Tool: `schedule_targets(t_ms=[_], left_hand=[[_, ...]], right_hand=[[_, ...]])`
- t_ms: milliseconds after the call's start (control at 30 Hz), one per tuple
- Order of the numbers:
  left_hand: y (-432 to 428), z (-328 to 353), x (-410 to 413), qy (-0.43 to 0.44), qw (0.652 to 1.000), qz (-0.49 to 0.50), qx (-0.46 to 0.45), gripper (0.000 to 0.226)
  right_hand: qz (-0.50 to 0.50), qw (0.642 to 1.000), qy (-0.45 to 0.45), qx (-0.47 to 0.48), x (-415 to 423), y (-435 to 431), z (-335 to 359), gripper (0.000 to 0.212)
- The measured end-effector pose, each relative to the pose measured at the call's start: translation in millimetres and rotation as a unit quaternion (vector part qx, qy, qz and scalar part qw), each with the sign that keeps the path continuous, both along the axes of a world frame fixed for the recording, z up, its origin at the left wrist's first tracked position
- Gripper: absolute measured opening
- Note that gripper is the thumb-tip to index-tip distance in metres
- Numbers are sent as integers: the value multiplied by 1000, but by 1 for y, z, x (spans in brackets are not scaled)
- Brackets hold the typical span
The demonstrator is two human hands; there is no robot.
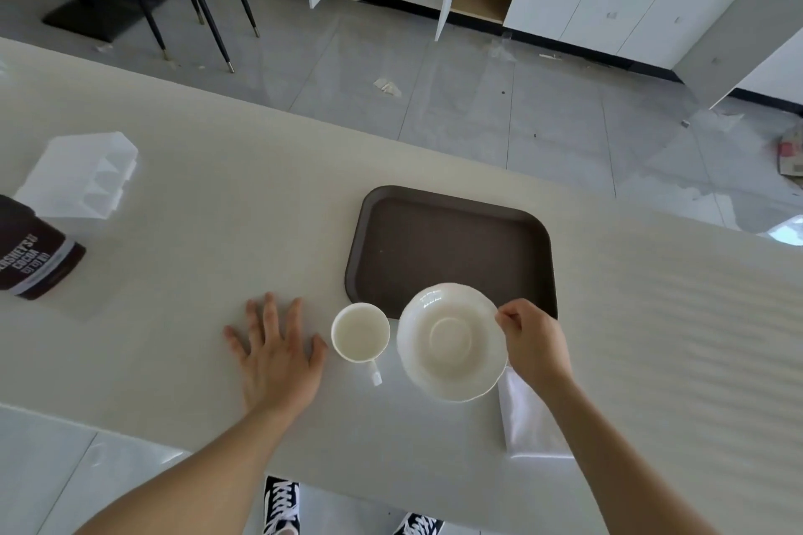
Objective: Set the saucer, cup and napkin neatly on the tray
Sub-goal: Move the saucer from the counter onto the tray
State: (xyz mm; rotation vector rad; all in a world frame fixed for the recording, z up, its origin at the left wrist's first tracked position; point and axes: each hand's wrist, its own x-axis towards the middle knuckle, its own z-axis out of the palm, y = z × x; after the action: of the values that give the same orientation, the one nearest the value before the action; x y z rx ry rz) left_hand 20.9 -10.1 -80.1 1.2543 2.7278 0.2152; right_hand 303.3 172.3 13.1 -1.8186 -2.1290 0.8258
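A dark brown tray (452,248) lies empty on the pale counter. My right hand (532,343) pinches the right rim of the white saucer (452,341), which overlaps the tray's near edge and looks lifted. An empty white cup (360,331) stands on the counter just left of the saucer, handle toward me. A white folded napkin (528,417) lies on the counter under my right forearm, partly hidden. My left hand (278,350) rests flat on the counter with its fingers spread, left of the cup.
A brown cocoa container (32,256) and a clear plastic box (82,178) stand at the counter's far left. The counter's near edge (130,432) runs below my arms. Beyond the counter are grey floor tiles, white cabinets and a chair.
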Motion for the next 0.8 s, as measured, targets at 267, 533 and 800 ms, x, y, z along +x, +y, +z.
schedule_targets(t_ms=[267, 533, 800], left_hand=[[0, 5, 1, -2, 1000, 4, 5, 65], [1, 5, 1, -2, 1000, 9, 8, 63], [1, 4, 1, 0, 1000, 15, 4, 62]], right_hand=[[-35, 998, 31, -35, -30, 34, -5, 17], [-79, 991, 53, -96, -66, 57, -26, 20], [-106, 985, 74, -111, -90, 59, -37, 22]])
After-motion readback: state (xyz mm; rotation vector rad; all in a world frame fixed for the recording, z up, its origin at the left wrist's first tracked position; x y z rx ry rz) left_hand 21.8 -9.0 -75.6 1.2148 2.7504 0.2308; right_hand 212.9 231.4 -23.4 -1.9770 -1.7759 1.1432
